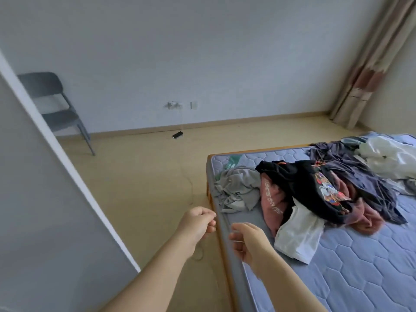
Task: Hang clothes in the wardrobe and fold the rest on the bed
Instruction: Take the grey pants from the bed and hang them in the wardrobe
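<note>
The dark grey chair with thin legs [51, 104] at the upper left is half hidden behind the tall grey panel with a white edge [33, 199]. The small black thing [177, 134] on the floor [146, 176] is too small to tell. The blue quilted mattress [360, 266] runs off the right and bottom edges. The pink top [369, 221] lies mostly under the black printed top [292, 176]; its white letters [269, 194] are too blurry to read. The fingers of the right hand [249, 242] curl out of sight.

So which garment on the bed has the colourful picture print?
The black garment draped over the pink garment; nothing else there shows a picture.
</note>
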`<state>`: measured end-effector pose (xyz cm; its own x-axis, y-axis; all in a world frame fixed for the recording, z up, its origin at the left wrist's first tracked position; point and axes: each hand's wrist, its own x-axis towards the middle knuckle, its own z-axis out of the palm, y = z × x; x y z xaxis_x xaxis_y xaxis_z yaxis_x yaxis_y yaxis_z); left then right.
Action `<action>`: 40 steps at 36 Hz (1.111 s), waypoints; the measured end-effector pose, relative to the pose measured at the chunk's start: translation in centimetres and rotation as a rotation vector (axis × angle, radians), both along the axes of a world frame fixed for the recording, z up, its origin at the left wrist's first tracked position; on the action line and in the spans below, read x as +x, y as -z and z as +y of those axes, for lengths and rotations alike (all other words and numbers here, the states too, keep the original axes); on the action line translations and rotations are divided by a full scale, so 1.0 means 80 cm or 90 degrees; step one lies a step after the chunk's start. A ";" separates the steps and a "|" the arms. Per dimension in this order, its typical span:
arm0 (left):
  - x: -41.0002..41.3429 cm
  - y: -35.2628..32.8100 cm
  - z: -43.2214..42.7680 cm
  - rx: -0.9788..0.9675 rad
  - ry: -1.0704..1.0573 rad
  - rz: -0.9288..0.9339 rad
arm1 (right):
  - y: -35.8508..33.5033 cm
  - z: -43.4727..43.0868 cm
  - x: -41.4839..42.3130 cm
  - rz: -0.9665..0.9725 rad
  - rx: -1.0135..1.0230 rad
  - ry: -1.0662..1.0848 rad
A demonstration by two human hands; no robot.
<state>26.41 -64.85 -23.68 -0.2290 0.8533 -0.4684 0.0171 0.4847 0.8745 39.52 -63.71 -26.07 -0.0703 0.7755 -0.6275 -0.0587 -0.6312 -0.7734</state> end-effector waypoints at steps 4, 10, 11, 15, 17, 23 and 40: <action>0.047 0.004 0.049 0.000 0.033 0.011 | 0.002 0.033 0.047 -0.001 -0.015 0.037; 0.100 0.023 0.104 -0.021 0.079 0.010 | 0.017 0.071 0.106 -0.023 -0.037 0.074; 0.106 0.027 0.112 -0.026 0.083 0.011 | 0.021 0.077 0.113 -0.023 -0.043 0.079; 0.119 0.042 0.147 -0.046 0.097 0.020 | 0.036 0.103 0.127 -0.012 -0.073 0.104; 0.122 0.051 0.167 -0.056 0.104 0.027 | 0.044 0.118 0.131 -0.009 -0.088 0.113; 0.126 0.084 0.241 -0.079 0.128 0.048 | 0.065 0.176 0.138 -0.016 -0.117 0.145; 0.108 0.209 0.518 -0.159 0.183 0.101 | 0.156 0.429 0.098 -0.037 -0.227 0.217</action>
